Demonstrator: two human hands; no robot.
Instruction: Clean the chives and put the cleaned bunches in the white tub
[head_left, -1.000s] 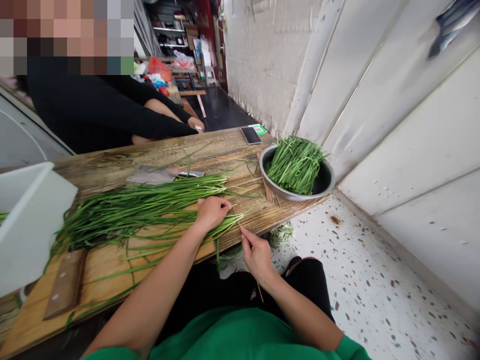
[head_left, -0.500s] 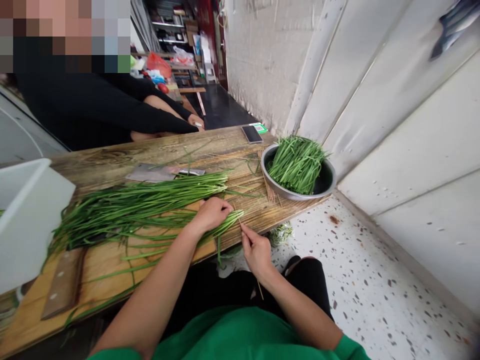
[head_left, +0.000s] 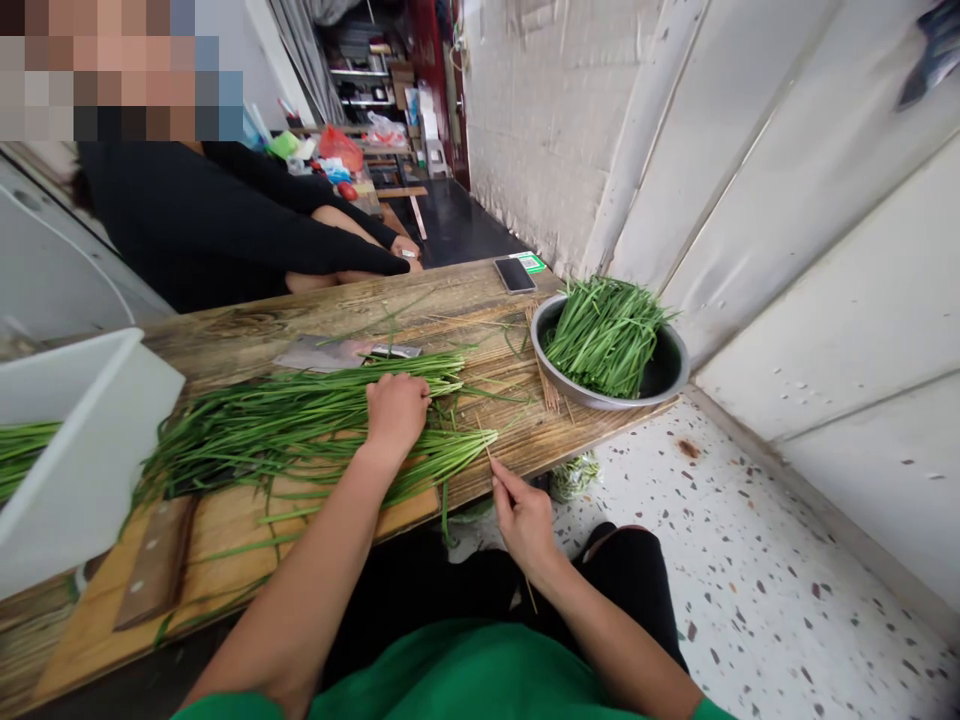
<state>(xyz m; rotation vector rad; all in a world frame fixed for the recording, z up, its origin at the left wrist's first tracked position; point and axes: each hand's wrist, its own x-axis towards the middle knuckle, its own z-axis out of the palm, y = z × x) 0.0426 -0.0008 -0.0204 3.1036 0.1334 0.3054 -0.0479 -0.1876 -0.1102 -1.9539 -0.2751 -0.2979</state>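
Observation:
My right hand [head_left: 527, 520] pinches a thin wooden skewer [head_left: 532, 598], which slants up past the fingertips. Pale stem ends of a fan of garlic chives [head_left: 452, 452] lie along its upper part, apparently threaded on it. My left hand [head_left: 397, 412] rests on a larger heap of garlic chives [head_left: 300, 405], fingers curled closed over stems near the white ends. What exactly the fingertips grip is partly hidden. Under the chives lies a wooden cutting board [head_left: 232, 535].
A cleaver [head_left: 319, 353] lies behind the heap on the wooden table [head_left: 247, 318]. On the right, a metal bowl [head_left: 600, 402] holds cut chives beside loose skewers [head_left: 549, 385]. A phone [head_left: 514, 275] lies at the far edge; a white bin [head_left: 142, 400] stands left. Opposite sits a person in black sleeves [head_left: 247, 225].
My left hand has moved from the fanned chives by the skewer back and left to the larger heap. The right hand still pinches the skewer. The whole view has shifted slightly.

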